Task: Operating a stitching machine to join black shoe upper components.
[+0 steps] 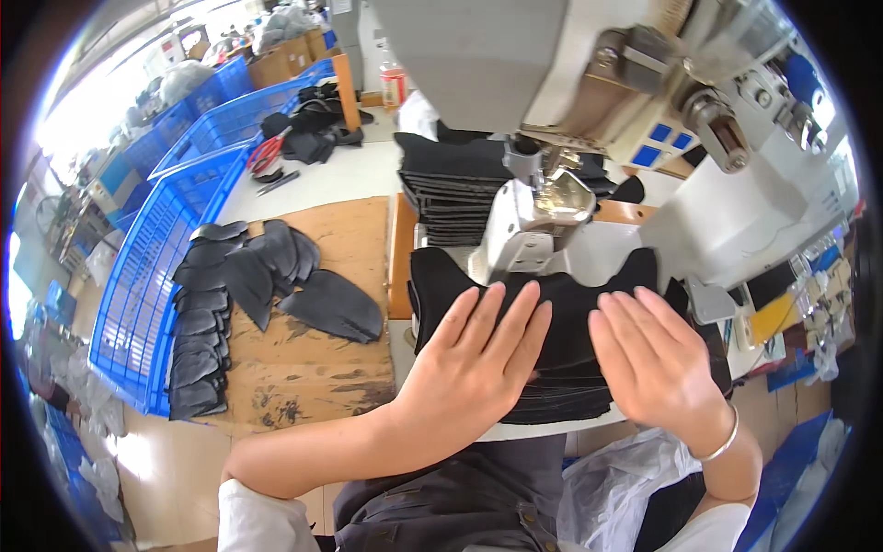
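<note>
Black fabric piece [552,317] lies flat on the sewing machine's bed, just under and in front of the presser foot [543,198], on top of a small stack of similar black cut pieces [561,400] at the near edge of the desk [368,175].

Head view: the left hand [478,354] rests palm-down on the piece with its fingers spread and straight, fingertips close to the base of the machine head [524,239]. The right hand [653,354] also lies flat on it, fingers close together and extended; neither grip pinches anything, both only press. A bangle [722,446] sits on the right wrist.

As a judgement, the main risk is the left fingertips: they lie near the needle area, so a slide forward could bring them under the foot. Flat pressure alone may also let the top piece slip over the stack beneath, and its edge would then feed crooked. The stack overhangs the desk's near edge a little, so a push toward the body could tip pieces into the lap.

To the left, dark curved pieces [248,285] are fanned out on a wooden board [313,368], beside a blue plastic crate [147,294]. Behind the machine stands a taller pile of black panels [451,193], with red-handled scissors [267,152] farther back.
</note>
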The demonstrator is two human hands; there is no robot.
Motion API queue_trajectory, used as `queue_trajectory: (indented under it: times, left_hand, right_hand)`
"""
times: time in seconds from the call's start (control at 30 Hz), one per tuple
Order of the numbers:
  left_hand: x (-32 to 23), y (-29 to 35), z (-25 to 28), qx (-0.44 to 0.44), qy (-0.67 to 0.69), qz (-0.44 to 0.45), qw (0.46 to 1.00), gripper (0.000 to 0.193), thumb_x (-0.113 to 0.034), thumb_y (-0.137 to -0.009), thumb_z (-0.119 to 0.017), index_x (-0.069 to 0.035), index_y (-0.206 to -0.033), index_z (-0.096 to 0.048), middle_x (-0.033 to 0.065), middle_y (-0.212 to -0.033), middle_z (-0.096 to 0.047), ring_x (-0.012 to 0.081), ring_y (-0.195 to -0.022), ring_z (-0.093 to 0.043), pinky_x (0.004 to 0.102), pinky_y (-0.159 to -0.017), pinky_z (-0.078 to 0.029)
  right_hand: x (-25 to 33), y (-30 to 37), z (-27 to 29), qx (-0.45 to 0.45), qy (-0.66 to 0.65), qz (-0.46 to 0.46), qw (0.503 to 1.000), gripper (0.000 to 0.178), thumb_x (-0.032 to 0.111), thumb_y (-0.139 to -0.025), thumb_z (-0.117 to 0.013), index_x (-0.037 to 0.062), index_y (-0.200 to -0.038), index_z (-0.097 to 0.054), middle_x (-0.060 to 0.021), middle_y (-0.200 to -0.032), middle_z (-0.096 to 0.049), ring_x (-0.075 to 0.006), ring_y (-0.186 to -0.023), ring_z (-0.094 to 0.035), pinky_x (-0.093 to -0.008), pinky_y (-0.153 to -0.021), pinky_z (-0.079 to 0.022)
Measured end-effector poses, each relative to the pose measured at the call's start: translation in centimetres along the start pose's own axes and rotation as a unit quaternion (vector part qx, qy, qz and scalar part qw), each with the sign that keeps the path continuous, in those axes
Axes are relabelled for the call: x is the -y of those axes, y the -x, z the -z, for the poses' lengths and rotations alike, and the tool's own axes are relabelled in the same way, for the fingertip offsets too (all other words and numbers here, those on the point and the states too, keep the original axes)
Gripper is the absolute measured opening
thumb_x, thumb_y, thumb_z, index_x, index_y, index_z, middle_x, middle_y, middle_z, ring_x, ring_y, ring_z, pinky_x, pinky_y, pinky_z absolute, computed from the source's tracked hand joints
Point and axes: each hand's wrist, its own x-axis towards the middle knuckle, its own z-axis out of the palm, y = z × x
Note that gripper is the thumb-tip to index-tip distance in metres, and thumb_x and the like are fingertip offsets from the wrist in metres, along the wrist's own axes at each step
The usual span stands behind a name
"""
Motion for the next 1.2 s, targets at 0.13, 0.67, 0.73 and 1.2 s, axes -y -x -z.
queue_trajectory:
  times: [0.13,0.67,0.73,1.2]
  left_hand:
    - [2.5,3.1,6.5,-0.017,-0.131,0.057,0.990,0.043,-0.011,-0.078,-0.053,0.003,-0.117,-0.063,0.0170,-0.118,-0.062,0.0298,-0.111,-0.059,0.0451,-0.103,-0.040]
    - [15.0,-9.5,-5.1,-0.063,0.052,0.024,0.996,0.015,-0.012,-0.083,-0.058,-0.004,-0.096,-0.061,0.0124,-0.087,-0.064,0.0362,-0.083,-0.061,0.0412,-0.086,-0.046]
    - [14.9,-8.9,-4.1,-0.018,0.185,0.050,0.981,0.014,-0.013,-0.085,-0.059,-0.003,-0.096,-0.061,0.0123,-0.088,-0.064,0.0365,-0.085,-0.061,0.0413,-0.088,-0.045]
    - [14.4,8.2,-3.7,0.185,0.212,0.006,0.960,0.029,-0.008,-0.078,-0.066,-0.010,-0.108,-0.067,0.0100,-0.128,-0.055,0.0264,-0.118,-0.051,0.0426,-0.101,-0.039]
  right_hand:
    - [2.4,-0.1,2.2,-0.114,-0.083,-0.053,0.989,0.021,0.015,-0.091,-0.061,0.0068,-0.110,-0.062,-0.0098,-0.106,-0.070,-0.0270,-0.108,-0.064,-0.0427,-0.096,-0.047]
    - [6.5,0.2,-0.7,-0.019,-0.286,-0.106,0.952,0.023,0.008,-0.080,-0.063,0.0029,-0.102,-0.066,-0.0114,-0.120,-0.064,-0.0286,-0.118,-0.057,-0.0430,-0.098,-0.044]
    - [6.8,0.5,-1.0,-0.014,-0.290,-0.098,0.952,0.021,0.010,-0.079,-0.064,0.0041,-0.099,-0.067,-0.0113,-0.120,-0.064,-0.0277,-0.117,-0.058,-0.0422,-0.099,-0.044]
    - [18.6,-6.1,-4.9,-0.017,-0.389,-0.060,0.919,0.041,0.021,-0.083,-0.060,0.0010,-0.118,-0.056,-0.0165,-0.128,-0.054,-0.0295,-0.116,-0.054,-0.0321,-0.079,-0.053]
